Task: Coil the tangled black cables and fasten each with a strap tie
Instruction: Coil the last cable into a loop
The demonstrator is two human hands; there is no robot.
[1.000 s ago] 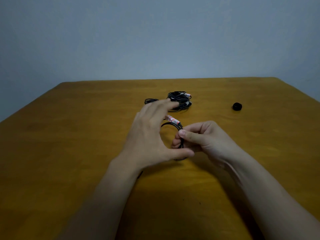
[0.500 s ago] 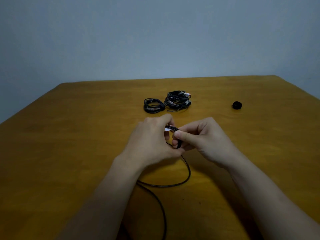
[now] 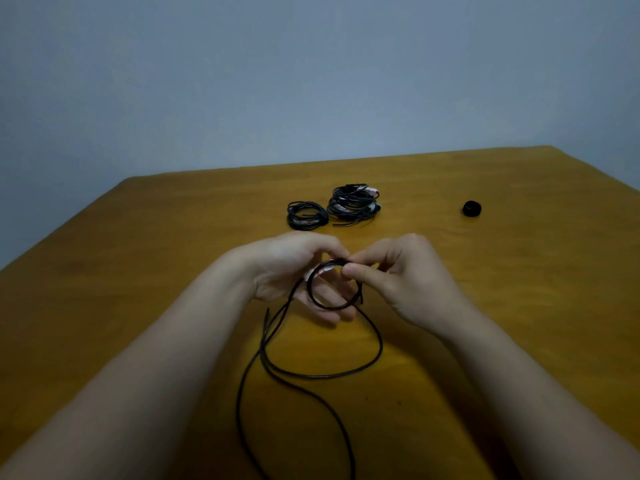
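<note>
The top of a small loop (image 3: pixel 310 292) of black cable (image 3: pixel 379 342) is pinched between thumb and forefinger of the right hand (image 3: pixel 403 285) — a closed grip, with the other fingers curled in behind. The same spot is gripped by the curled fingertips of the left hand (image 3: pixel 284 268), whose lower fingers are laid under the loop. From there the cable is let down onto the tabletop (image 3: pixel 138 306), where a wide slack bend is formed between the forearms and two strands are run toward the near edge. Farther back, two coils are set just beside each other — a smaller bundle (image 3: pixel 306 216) on the left, a larger bundle (image 3: pixel 353 204) on the right. A small black roll (image 3: pixel 471 208) is seen well apart to the right.
</note>
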